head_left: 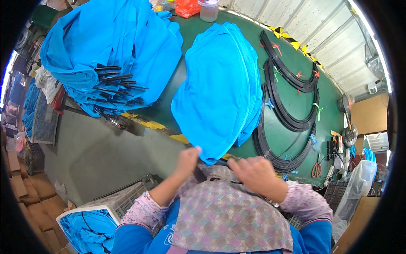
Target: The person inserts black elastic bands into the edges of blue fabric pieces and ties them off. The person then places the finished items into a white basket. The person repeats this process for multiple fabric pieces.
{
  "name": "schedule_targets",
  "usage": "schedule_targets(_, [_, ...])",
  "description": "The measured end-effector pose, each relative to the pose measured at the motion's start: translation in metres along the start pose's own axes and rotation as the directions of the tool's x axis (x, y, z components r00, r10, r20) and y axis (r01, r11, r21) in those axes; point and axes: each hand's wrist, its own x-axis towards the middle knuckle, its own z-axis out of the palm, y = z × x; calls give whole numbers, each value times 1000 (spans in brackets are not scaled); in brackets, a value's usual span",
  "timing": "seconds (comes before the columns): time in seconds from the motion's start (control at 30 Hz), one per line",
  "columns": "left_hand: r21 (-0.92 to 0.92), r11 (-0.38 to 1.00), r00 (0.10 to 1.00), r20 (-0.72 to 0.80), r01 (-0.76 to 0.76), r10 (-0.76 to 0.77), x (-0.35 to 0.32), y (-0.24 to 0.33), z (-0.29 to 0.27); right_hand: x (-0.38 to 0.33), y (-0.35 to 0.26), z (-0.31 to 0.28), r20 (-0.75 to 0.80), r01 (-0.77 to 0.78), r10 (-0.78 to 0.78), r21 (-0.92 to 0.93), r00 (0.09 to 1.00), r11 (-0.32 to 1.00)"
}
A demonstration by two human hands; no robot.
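A blue fabric piece (218,84) with a curved seam lies on the green table, its narrow end hanging over the near edge. My left hand (185,163) is closed in a pinch at the left side of that narrow end. Just right of it, my right hand (260,178) is closed with the thumb pointing at the fabric's tip. A dark, thin piece shows between my hands; what my right fingers hold is mostly hidden. To the right lie bundles of black flexible strips (289,120), bent in arcs and tied with coloured ties.
A large heap of blue fabric (114,46) with black strip ends sticking out covers the table's left. Red-handled scissors (316,169) lie near the right edge. A white crate (116,207) with blue fabric stands at my lower left. A clear jar (208,12) sits at the back.
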Motion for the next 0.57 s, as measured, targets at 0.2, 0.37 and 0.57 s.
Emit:
schedule_targets(0.2, [224,959,977,-87,-173,196,12,55,25,30,-12,29,-97,-78,91,128,991,989])
schedule_targets(0.37, [-153,988,963,-270,-26,-17,16,71,-28,-12,70,1,61,24,-43,284,997,959])
schedule_targets(0.57, [-280,956,996,-10,85,-91,-6,75,32,12,72,14,-65,21,2,350,998,937])
